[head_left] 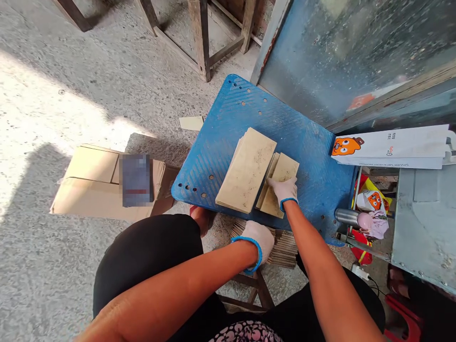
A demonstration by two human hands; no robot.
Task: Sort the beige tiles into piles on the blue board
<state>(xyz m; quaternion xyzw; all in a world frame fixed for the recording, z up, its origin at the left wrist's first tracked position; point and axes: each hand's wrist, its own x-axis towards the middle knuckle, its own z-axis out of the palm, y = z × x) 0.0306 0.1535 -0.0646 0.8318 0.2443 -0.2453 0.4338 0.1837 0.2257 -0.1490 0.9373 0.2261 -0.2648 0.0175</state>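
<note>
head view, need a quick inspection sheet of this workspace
Surface: blue table, scuffed, with small holes.
Job's things: larger stack of tan pieces; narrower stack beside it; row of edge-on pieces below the near edge.
Clutter: white printed bag and metal cylinder at the table's right side; cardboard box to the left, a blurred-out item on top.
Hands: both gloved; right hand on the narrower stack, left hand by the edge-on row, its fingers mostly hidden.
Cables: dark cable at a white plug, lower right.
Surroundings: rough floor, wooden stool legs.
</note>
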